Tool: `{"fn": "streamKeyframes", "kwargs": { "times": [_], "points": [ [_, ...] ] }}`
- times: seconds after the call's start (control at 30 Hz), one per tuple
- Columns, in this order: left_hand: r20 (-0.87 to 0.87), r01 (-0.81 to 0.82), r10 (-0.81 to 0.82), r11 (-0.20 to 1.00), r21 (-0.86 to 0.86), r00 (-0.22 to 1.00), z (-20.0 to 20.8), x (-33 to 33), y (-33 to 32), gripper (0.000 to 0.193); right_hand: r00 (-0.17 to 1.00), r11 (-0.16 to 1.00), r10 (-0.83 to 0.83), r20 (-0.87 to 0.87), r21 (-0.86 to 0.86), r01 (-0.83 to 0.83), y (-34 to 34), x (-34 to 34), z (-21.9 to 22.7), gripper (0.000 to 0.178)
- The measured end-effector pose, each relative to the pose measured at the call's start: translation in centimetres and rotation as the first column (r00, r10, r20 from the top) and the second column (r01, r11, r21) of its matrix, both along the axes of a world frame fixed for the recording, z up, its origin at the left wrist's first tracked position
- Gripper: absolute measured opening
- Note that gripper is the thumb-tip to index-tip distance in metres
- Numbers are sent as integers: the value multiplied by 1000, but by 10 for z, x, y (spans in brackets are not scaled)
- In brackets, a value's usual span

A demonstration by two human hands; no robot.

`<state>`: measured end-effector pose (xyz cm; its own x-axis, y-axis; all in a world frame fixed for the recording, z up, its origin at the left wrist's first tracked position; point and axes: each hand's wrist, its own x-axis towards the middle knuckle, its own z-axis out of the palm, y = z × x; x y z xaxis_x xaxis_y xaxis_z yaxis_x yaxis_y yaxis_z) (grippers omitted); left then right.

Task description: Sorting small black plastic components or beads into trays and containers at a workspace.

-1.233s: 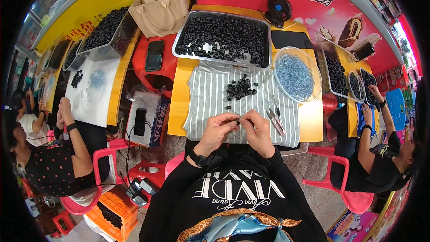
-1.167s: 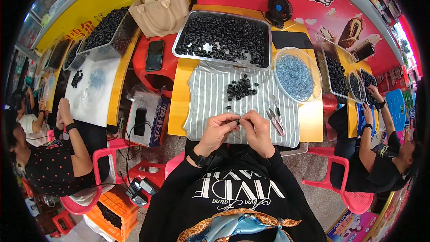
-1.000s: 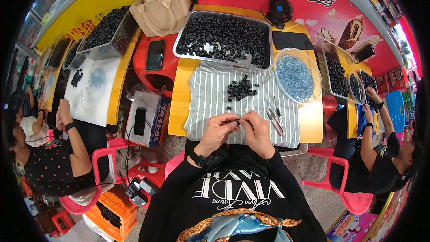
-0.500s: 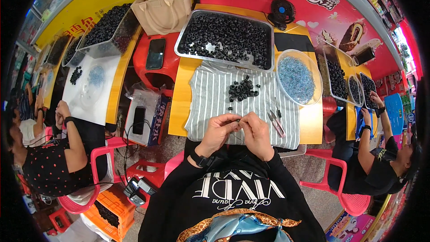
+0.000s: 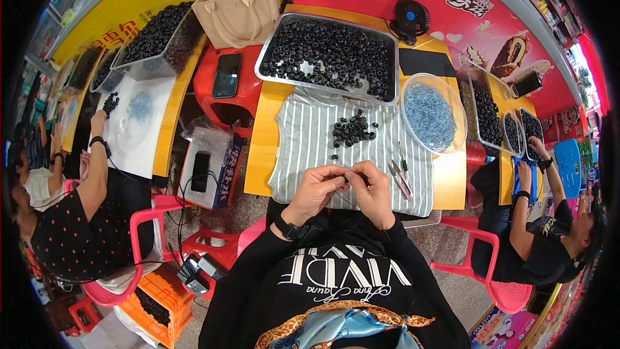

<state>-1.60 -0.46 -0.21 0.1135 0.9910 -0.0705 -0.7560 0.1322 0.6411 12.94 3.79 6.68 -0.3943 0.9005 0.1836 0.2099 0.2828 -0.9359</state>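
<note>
My left hand point(image 5: 315, 190) and my right hand point(image 5: 372, 195) meet above the near edge of a grey striped cloth point(image 5: 292, 161), fingertips pinched together. Something small and dark is between them, mostly hidden by the fingers; a thin dark line runs below it. Just beyond lies a loose heap of small black rings point(image 5: 352, 130), with one or two strays nearer me. Right of my hands, small thread snips point(image 5: 401, 182) and a thin pointed tool with a black end point(image 5: 403, 158) rest on the cloth.
A metal tray point(image 5: 259, 68) of black rings stands at the back of the table. Beside it are a clear tub point(image 5: 460, 134) of bluish beads and a black fan point(image 5: 411, 19). A phone point(image 5: 227, 76) lies on a red stool. People work at tables on both sides.
My hands stay pinched together, with only a slight shift of the right fingers. The person on the left has stretched an arm forward to a small black pile. The view has shifted slightly.
</note>
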Motion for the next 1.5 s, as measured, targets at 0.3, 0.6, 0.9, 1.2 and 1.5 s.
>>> {"fn": "streamKeyframes", "kwargs": {
  "times": [0.3, 0.6, 0.9, 1.2, 1.5],
  "points": [
    [62, -1, 2, 1000, -9, 998, 1, 0, 0, 22, 998, 995, -40, -54, -92, 35, -3, 2, -9, 7],
    [106, 17, -16, 1000, -6, 994, -4, -3, -1, 24, 969, 957, 9, -248, -280, -80, 2, 5, -12, 6],
    [108, 6, -6, 1000, 5, 994, -6, -3, 0, 25, 955, 934, 6, -298, -338, -111, -2, 6, -13, 5],
    [103, 2, 0, 1000, -20, 995, 2, -5, -1, 25, 982, 987, -163, 96, 10, 163, 11, 45, -12, 8],
    [75, -14, 15, 1000, -17, 997, 2, -4, 0, 23, 898, 934, -145, 415, 357, -14, -6, 40, -23, 17]
  ]
}}
